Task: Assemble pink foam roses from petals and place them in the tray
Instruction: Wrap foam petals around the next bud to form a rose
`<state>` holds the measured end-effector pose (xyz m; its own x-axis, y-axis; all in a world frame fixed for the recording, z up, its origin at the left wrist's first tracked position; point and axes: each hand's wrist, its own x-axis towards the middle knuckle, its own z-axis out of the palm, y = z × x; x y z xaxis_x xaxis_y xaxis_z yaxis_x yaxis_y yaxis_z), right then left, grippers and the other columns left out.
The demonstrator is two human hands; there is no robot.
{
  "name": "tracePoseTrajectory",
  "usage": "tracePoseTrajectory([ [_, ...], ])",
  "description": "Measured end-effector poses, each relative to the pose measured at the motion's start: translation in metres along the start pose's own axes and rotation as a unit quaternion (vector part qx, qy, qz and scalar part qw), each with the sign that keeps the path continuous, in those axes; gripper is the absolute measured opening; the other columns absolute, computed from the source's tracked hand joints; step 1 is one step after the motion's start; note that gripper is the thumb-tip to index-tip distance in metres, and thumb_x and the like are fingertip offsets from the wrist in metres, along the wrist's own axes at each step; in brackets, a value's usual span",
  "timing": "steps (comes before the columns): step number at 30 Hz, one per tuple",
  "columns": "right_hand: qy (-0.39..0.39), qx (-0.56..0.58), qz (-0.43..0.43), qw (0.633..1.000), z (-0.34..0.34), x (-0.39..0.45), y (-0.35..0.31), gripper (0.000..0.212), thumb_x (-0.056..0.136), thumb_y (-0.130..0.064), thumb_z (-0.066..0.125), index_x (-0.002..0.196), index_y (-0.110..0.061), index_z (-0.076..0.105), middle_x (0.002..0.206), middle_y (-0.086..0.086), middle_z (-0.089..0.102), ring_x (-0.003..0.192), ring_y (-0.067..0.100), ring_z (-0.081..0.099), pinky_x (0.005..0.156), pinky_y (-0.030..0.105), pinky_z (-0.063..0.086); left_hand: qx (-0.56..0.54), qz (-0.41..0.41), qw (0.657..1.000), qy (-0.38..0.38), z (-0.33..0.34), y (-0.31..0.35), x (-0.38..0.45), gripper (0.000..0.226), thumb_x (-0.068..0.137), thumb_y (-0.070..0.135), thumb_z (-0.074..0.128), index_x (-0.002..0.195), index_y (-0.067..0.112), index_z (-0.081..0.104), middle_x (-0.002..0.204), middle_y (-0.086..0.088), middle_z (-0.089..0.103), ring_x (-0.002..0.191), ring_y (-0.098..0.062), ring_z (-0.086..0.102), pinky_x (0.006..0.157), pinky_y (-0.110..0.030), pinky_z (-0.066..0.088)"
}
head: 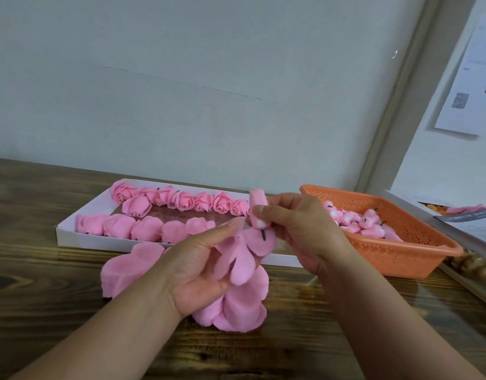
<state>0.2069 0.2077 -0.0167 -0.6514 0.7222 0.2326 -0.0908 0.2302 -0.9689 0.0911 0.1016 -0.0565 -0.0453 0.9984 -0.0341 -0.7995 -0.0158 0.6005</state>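
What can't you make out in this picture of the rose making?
Head view only:
- The tray's right end is hidden behind the right hand.
- The petal strip's length: the left hand covers part.
- Print on the wall papers is too blurred to read.
- The box beyond the orange basket is cut off by the right edge.

Dark-stained wooden table [44, 259] with bold grain and a glossy, reflective varnish. Shallow white cardboard tray [71, 237], matt, with a shiny coppery inner floor. Pink foam roses [181, 201] and loose pink foam petals [132, 266], soft and matt. Orange perforated plastic basket [401, 256], smooth with slight sheen. Pale painted wall [181, 91], matt; printed paper sheet [467, 91].
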Motion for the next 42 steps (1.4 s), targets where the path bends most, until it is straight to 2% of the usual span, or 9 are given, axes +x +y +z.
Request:
tracePoseTrajectory([
  [5,0.071,-0.160,-0.085,0.981,0.003,-0.004,0.001,0.007,0.077,-0.009,0.073,0.080,-0.004,0.069,0.077,0.020,0.069,0.064,0.019,0.058,0.065,0.035,0.051,0.096,0.031,0.988,0.121,0.001,-0.002,-0.001,0.032,0.089,0.012,0.061,0.120,0.002,0.061,0.114,-0.019,0.068,0.105,-0.030,0.065,0.087,-0.046,0.055],
  [10,0.057,-0.163,-0.121,0.978,0.007,-0.008,0.004,0.006,0.077,-0.009,0.073,0.076,-0.011,0.068,0.072,0.014,0.068,0.063,0.018,0.059,0.065,0.038,0.052,0.438,0.162,0.839,0.281,0.004,-0.004,-0.007,0.023,0.093,0.034,0.057,0.101,0.018,0.070,0.094,-0.006,0.073,0.092,-0.026,0.068,0.085,-0.045,0.054],
  [14,0.079,-0.019,-0.167,0.983,-0.004,-0.011,0.005,0.004,0.079,-0.012,0.072,0.079,-0.016,0.073,0.077,0.005,0.070,0.071,0.018,0.063,0.067,0.036,0.053,0.329,0.129,0.903,0.244,0.002,-0.002,-0.006,0.023,0.093,0.031,0.059,0.107,0.015,0.069,0.105,-0.016,0.070,0.101,-0.035,0.066,0.093,-0.057,0.050],
  [20,0.030,0.066,-0.172,0.983,0.004,-0.016,0.014,0.010,0.078,-0.015,0.063,0.080,-0.015,0.073,0.077,0.003,0.071,0.074,0.017,0.064,0.069,0.027,0.051,0.175,0.098,0.960,0.195,-0.003,-0.003,0.003,0.022,0.096,0.016,0.054,0.115,0.008,0.063,0.108,-0.019,0.070,0.103,-0.031,0.067,0.087,-0.043,0.053],
  [24,0.010,0.044,-0.185,0.982,0.009,-0.019,0.020,0.008,0.082,-0.005,0.064,0.086,-0.003,0.070,0.078,0.001,0.072,0.074,0.009,0.065,0.070,0.010,0.048,0.137,0.079,0.972,0.175,-0.005,-0.003,0.004,0.026,0.097,0.015,0.050,0.119,0.004,0.059,0.113,-0.021,0.068,0.107,-0.031,0.065,0.093,-0.043,0.050],
  [27,0.012,0.018,-0.172,0.985,0.011,-0.022,0.024,0.013,0.077,-0.016,0.065,0.088,-0.013,0.073,0.084,0.004,0.073,0.082,0.019,0.068,0.074,0.033,0.055,0.101,0.065,0.981,0.150,-0.005,-0.004,0.005,0.029,0.098,0.015,0.049,0.122,0.001,0.057,0.114,-0.021,0.068,0.107,-0.032,0.066,0.096,-0.043,0.048],
  [31,0.048,-0.079,-0.185,0.978,0.011,-0.025,0.025,0.016,0.074,-0.021,0.066,0.086,-0.013,0.072,0.084,0.008,0.071,0.086,0.029,0.066,0.083,0.053,0.051,0.079,0.087,0.978,0.173,-0.004,-0.006,0.005,0.023,0.096,0.013,0.052,0.114,0.000,0.060,0.102,-0.020,0.072,0.092,-0.029,0.071,0.072,-0.037,0.056],
  [35,0.071,-0.135,-0.203,0.967,0.011,-0.028,0.022,0.015,0.071,-0.021,0.066,0.082,-0.013,0.070,0.080,0.003,0.069,0.080,0.020,0.063,0.076,0.040,0.053,0.074,0.099,0.975,0.184,-0.002,-0.006,0.004,0.021,0.098,0.013,0.050,0.111,0.000,0.060,0.096,-0.019,0.073,0.086,-0.026,0.073,0.062,-0.032,0.058],
  [42,0.083,-0.139,-0.197,0.967,0.009,-0.029,0.021,0.009,0.075,-0.008,0.075,0.083,-0.011,0.072,0.078,-0.003,0.070,0.075,0.005,0.062,0.072,0.019,0.048,0.081,0.084,0.975,0.188,0.001,-0.008,0.005,0.029,0.100,0.013,0.046,0.124,0.001,0.055,0.113,-0.022,0.068,0.105,-0.032,0.066,0.087,-0.040,0.052],
])
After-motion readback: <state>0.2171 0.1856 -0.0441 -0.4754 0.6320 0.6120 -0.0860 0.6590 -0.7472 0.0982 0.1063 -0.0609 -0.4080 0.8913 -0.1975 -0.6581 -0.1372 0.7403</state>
